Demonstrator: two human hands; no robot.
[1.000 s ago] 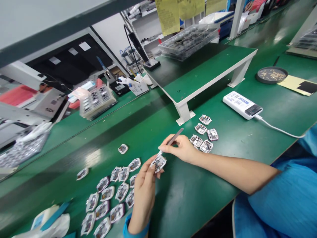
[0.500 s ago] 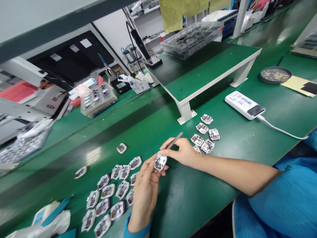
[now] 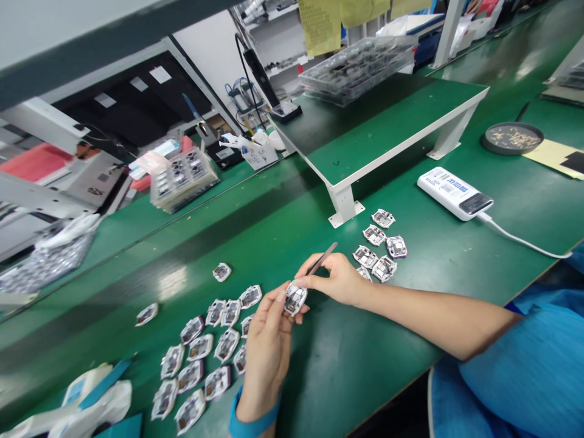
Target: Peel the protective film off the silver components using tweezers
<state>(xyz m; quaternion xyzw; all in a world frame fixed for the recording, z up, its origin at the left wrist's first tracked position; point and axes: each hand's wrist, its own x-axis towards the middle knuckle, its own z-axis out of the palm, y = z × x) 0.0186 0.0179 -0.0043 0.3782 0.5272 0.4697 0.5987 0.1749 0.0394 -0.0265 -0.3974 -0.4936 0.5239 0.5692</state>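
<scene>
1. In the head view, the left hand (image 3: 267, 347) was curled up, with thumb and fingers pinching a small white-framed electronic module (image 3: 295, 299) above the green workbench (image 3: 347, 371).
2. The right hand (image 3: 335, 278) had thumb and fingers pressed together on slim dark tweezers (image 3: 323, 258). Their tips were hidden, right beside the module.
3. Similar modules (image 3: 201, 347) lay scattered left of the hands, and a smaller cluster of modules (image 3: 378, 249) sat to the right, near a white power bank (image 3: 455, 193) with its cable.

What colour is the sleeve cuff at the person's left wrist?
The cuff is bright blue, best seen in the head view.
</scene>
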